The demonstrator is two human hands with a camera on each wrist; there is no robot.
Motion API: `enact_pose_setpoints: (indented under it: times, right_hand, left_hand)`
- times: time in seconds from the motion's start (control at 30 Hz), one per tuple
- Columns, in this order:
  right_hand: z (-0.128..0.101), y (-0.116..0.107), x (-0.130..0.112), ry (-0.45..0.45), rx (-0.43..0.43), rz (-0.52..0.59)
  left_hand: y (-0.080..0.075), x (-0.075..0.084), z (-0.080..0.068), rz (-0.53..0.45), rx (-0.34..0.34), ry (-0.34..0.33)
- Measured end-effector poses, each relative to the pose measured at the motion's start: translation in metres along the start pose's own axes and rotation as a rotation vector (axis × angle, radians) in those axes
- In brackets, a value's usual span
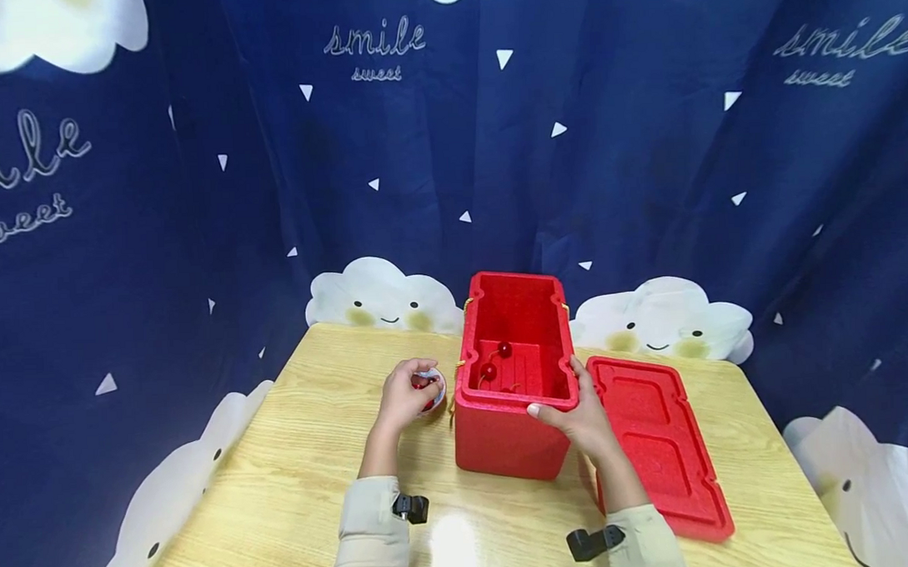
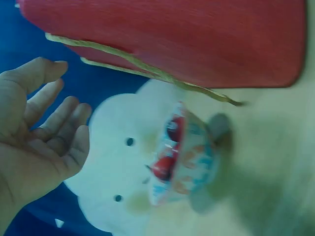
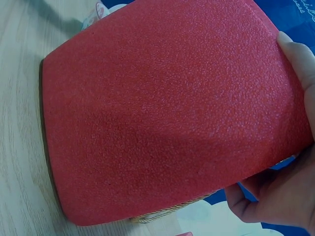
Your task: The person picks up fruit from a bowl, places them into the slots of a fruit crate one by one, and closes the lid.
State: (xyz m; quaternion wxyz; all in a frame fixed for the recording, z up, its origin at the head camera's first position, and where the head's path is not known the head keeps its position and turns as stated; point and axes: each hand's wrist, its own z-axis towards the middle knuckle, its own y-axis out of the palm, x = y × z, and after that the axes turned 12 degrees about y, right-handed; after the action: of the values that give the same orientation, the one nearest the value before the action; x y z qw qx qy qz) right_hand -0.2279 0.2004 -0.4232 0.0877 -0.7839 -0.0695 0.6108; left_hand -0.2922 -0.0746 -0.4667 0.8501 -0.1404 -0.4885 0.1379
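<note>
A red foam box (image 1: 508,440) stands uncovered on the table, with a few red cherries (image 1: 505,349) on its floor. My right hand (image 1: 588,416) grips its near right corner, the thumb over the front rim and the fingers along the right side. To the left of the box sits a small patterned bowl (image 2: 198,169) holding red cherries (image 2: 164,168). Above that bowl hovers my left hand (image 1: 404,395); the left wrist view shows its fingers (image 2: 51,101) loosely bent, apart from the bowl, with nothing visible in them.
The red lid (image 1: 658,443) lies flat on the wooden table (image 1: 280,473), right of the box. Yellow cord (image 2: 162,73) hangs along the box's sides. Behind the table hangs a dark blue curtain (image 1: 419,143) with white clouds and triangles.
</note>
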Motion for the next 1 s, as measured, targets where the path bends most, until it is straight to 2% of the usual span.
enact_pose_setpoints:
  times: [0.17, 0.27, 0.4, 0.57, 0.7, 0.87, 1.0]
  right_hand:
    - [-0.003, 0.0, -0.001, -0.005, -0.001, 0.002]
    - [0.005, -0.001, 0.007, -0.019, -0.002, 0.008]
    - [0.014, -0.002, 0.019, -0.032, 0.003, 0.007]
    - [0.0, -0.001, 0.004, -0.022, -0.006, 0.014]
    - [-0.006, 0.0, -0.003, -0.017, -0.008, 0.018]
    - [-0.001, -0.001, 0.0, -0.014, 0.0, 0.019]
    - [0.009, -0.002, 0.012, -0.021, -0.001, 0.026]
  left_hand:
    - [0.008, -0.023, -0.007, -0.009, 0.007, 0.054]
    - [0.011, -0.034, -0.011, -0.005, -0.007, 0.047]
    - [0.014, -0.046, -0.012, 0.025, -0.003, 0.001]
    - [0.018, -0.06, -0.012, 0.029, 0.014, -0.073]
    - [0.022, -0.069, -0.01, 0.038, 0.027, -0.089]
    - [0.026, -0.077, -0.003, 0.11, 0.019, -0.123]
    - [0.029, -0.079, 0.002, 0.179, -0.01, -0.142]
